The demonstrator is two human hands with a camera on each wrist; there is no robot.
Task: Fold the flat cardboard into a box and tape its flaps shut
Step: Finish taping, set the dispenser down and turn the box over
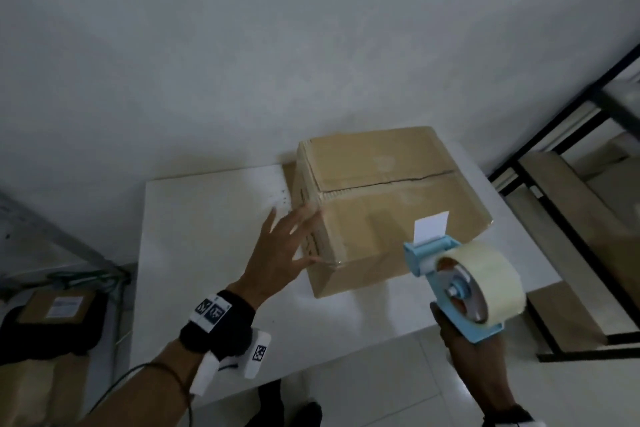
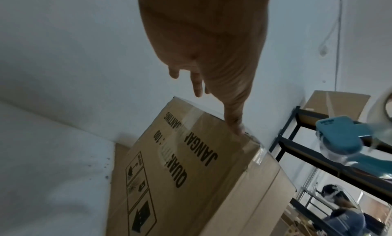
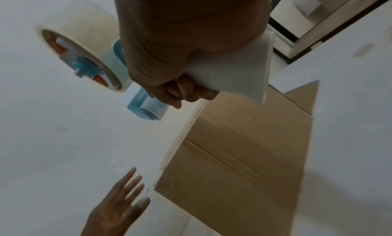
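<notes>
A brown cardboard box [image 1: 384, 204] stands folded on the white table [image 1: 207, 253], its top flaps closed along a centre seam, with clear tape running over its left edge. My left hand [image 1: 284, 253] is spread flat, fingers straight, its thumb touching the box's [image 2: 191, 172] left edge where the tape comes down. My right hand [image 1: 464, 347] grips the handle of a light-blue tape dispenser [image 1: 450, 281] with a roll of clear tape [image 1: 491, 274], held in the air just in front of the box's near right corner. In the right wrist view the dispenser [image 3: 146, 105] hangs above the box [image 3: 237, 155].
A black metal shelf rack [image 1: 554, 163] with cardboard sheets stands to the right of the table. A flat piece of cardboard [image 2: 120, 164] lies under the box at its left. On the floor at the left sit a dark bag and a parcel [image 1: 59, 308]. A wall rises behind the table.
</notes>
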